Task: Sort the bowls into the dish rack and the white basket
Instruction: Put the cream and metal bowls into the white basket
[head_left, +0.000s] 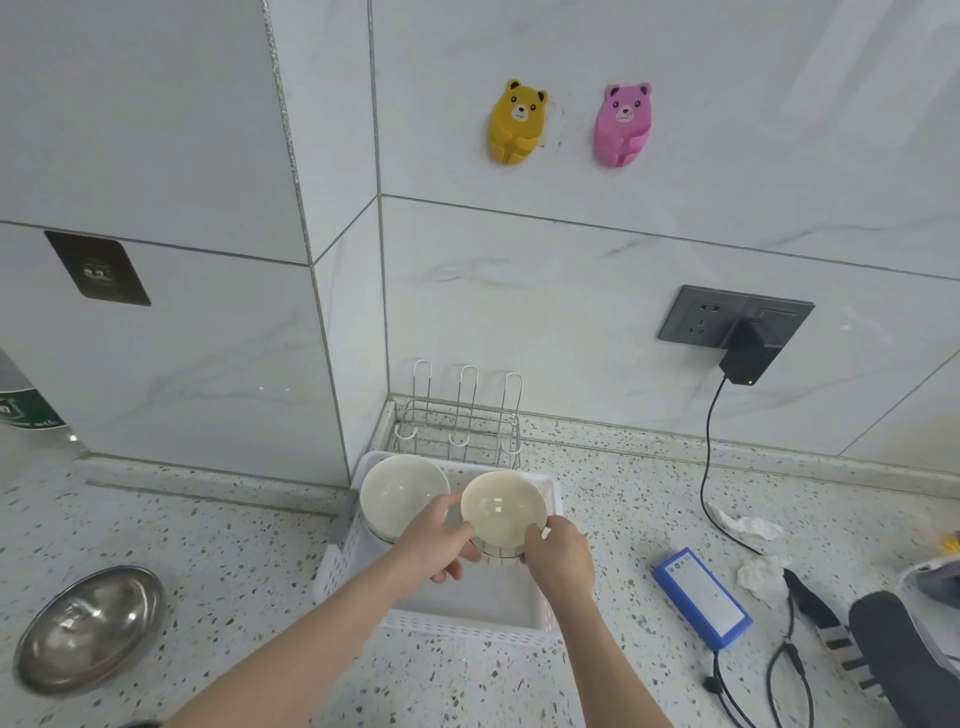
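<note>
1. Both hands hold one cream bowl in the middle of the frame — left hand and right hand fingers clamped on its rim.
2. A second bowl sits just left, in the white basket.
3. The dish rack stands behind, bare.
4. A steel bowl lies lower left.

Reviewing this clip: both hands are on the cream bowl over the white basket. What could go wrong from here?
1. The cream bowl, held by the left hand and right hand, sits close beside the white bowl; their rims may knock.
2. Only the fingers pinch its rim, so it might slip into the white basket.
3. The dish rack lies behind both bowls, so reaching it may bump them.
</note>
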